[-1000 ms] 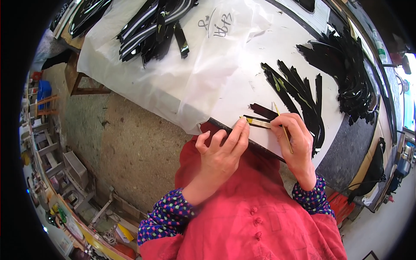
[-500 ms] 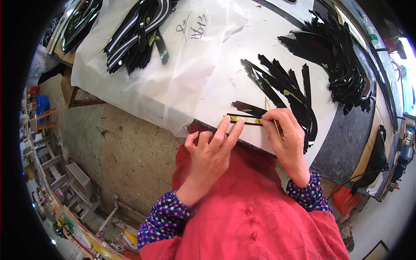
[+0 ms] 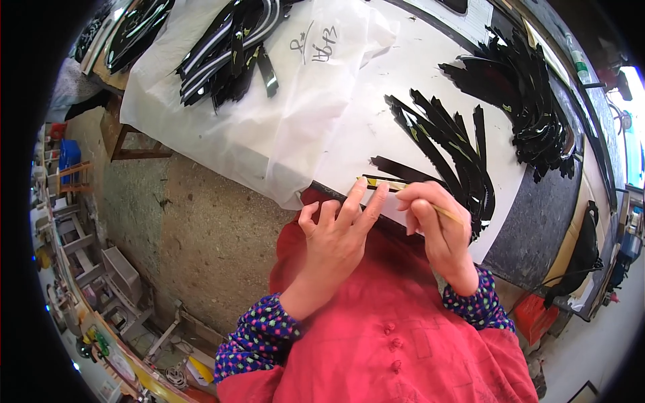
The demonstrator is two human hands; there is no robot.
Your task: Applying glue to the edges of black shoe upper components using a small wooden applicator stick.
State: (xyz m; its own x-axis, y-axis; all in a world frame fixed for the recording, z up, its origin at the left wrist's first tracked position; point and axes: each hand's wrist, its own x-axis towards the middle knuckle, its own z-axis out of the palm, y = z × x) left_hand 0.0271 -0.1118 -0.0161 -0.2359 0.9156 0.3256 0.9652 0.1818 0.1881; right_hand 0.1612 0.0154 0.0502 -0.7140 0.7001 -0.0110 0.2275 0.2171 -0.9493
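Note:
Near the table's front edge lies a short black strip with a yellow-and-pale lengthwise band [image 3: 395,186]. Two fingertips of my left hand [image 3: 334,232] press down on its left part; the fingers are spread and grip nothing. My right hand [image 3: 440,225] is closed around a thin yellowish stick [image 3: 449,215], at the strip's right end. Fingers hide the stick's front tip. Just behind lies a loose dark strip [image 3: 403,168]. Farther right, a fanned bunch of glossy black strips [image 3: 463,151] with small greenish-yellow patches rests on the white table sheet [image 3: 366,127].
A larger pile of black strips [image 3: 537,111] lies at the back right. More black strips with silvery stripes [image 3: 232,57] sit on translucent plastic sheeting [image 3: 282,121] at the back left. A black cloth-like item [image 3: 579,245] hangs over the table's right side, above a red bag [image 3: 536,316].
My right hand has turned, and the stick has swung from steeply upright to slanting back across the hand. My left fingers keep pressing the strip. The whole view has shifted slightly.

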